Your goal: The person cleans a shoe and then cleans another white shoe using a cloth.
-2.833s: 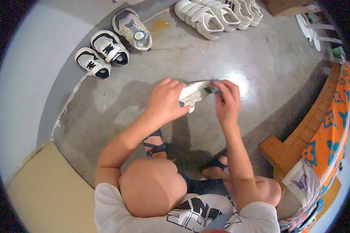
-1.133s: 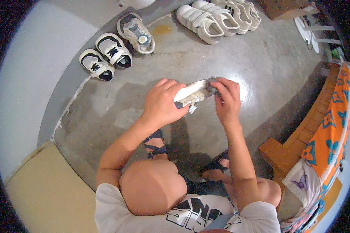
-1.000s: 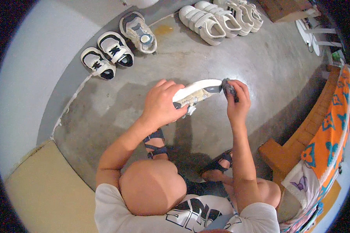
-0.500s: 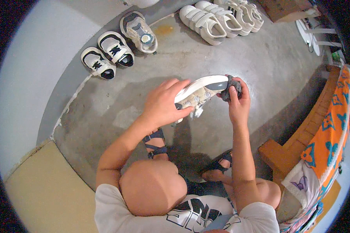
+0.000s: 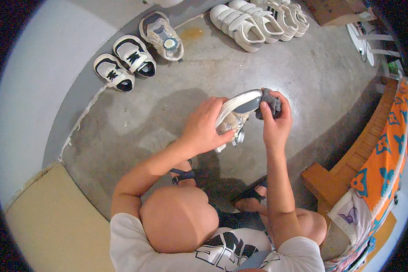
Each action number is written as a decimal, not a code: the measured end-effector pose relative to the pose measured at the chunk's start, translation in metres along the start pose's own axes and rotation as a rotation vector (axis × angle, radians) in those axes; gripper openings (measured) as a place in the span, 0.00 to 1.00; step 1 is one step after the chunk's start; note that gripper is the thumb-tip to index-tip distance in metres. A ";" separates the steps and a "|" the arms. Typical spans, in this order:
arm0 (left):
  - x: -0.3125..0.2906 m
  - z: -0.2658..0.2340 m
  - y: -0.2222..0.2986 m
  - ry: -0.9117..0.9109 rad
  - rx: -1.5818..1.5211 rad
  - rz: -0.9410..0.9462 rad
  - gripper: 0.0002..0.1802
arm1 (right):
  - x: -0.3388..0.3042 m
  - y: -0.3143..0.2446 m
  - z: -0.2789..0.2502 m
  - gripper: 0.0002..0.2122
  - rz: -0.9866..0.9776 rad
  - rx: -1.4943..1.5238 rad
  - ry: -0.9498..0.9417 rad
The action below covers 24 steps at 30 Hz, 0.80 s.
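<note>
A white, beige and grey sneaker (image 5: 233, 119) is held up above the floor, turned on its side with its pale sole edge uppermost. My left hand (image 5: 208, 127) is closed around one end of it, thumb below and fingers over the sole. In my right hand (image 5: 277, 118) a dark grey cloth (image 5: 269, 104) is pinched between thumb and fingers. The cloth touches the other end of the shoe, by the grey panel of the sole. My left hand covers part of the shoe's upper.
A beige-grey sneaker with a round-capped object in it (image 5: 162, 36) and a black-and-white pair (image 5: 134, 56) stand along the left wall. White shoes (image 5: 240, 28) line the back. At right are a wooden bench (image 5: 362, 140), an orange patterned cloth (image 5: 383, 145) and a cardboard box (image 5: 342, 11).
My left hand has shifted right and slightly down, and the sneaker has turned, so more of its grey sole panel shows. The cloth stays at the shoe's right end.
</note>
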<state>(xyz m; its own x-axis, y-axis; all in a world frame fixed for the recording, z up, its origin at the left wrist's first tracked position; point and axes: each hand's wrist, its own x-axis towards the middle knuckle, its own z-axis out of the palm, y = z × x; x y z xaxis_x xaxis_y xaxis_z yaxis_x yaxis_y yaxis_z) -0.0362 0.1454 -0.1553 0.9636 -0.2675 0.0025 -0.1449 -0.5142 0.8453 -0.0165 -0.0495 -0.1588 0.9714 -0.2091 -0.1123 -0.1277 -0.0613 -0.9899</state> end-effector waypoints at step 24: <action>0.002 -0.015 -0.001 0.022 0.254 0.076 0.29 | -0.002 -0.015 0.002 0.21 -0.707 -0.656 -0.198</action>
<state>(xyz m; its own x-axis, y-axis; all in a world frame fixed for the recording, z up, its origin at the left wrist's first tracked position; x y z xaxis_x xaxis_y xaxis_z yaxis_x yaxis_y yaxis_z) -0.0307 0.1572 -0.1478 0.9521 -0.2964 0.0751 -0.2660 -0.6819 0.6814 -0.0165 -0.0458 -0.1437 0.8752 0.2479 0.4153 0.4680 -0.6512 -0.5975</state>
